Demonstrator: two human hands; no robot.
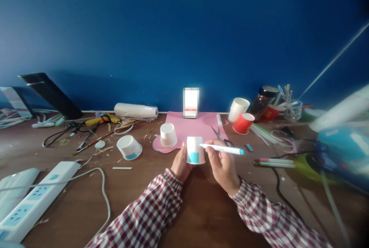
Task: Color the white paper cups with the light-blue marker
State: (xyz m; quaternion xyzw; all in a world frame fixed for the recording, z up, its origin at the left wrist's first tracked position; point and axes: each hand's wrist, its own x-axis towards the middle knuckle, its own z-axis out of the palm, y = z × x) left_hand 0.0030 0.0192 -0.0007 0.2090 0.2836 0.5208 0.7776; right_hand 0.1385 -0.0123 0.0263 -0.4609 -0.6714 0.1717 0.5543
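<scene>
My left hand [181,164] grips a white paper cup [195,143] that is upside down, with a light blue patch coloured on its lower side. In my right hand [223,165] is a white marker [227,149] with a light blue end, its tip at the cup's side. Another upturned white cup [129,147] with a blue patch stands to the left. Closer, a plain white cup [168,134] sits on a pink rounded shape [164,146]. Scissors [220,136] lie just beyond my right hand.
A pink sheet [178,123] lies under a blurred-out phone-like screen [191,104] by the blue wall. Red [243,123] and white [238,109] cups and a dark jar [263,102] are at right. A power strip [40,198] and cords lie left; more markers [276,162] lie right.
</scene>
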